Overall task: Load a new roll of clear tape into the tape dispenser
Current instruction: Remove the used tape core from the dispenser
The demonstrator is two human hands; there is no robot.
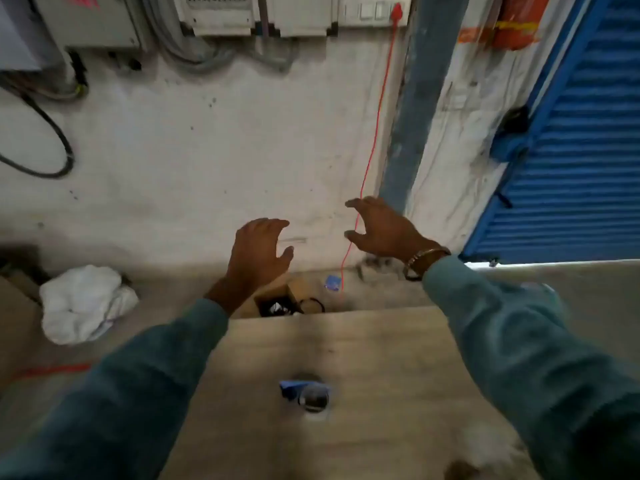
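Left hand (258, 252) is up past the table's (381, 348) far edge, fingers apart, holding nothing. Right hand (384, 226) is the same, fingers spread & curled, empty. The tape dispenser (306, 393) sits mid-table, near the front edge (blue bit, shiny round part). Probably light, hard plastic, so grab its sides. It's too blurry to make out a tape roll or a cutter.

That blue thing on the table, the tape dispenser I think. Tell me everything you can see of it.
The blue object is blurred, so I cannot confirm it is the dispenser. It shows a blue body at the left and a round, shiny, clear-looking part at the right. It sits on the wooden table, casting a shadow. Neither hand touches it.
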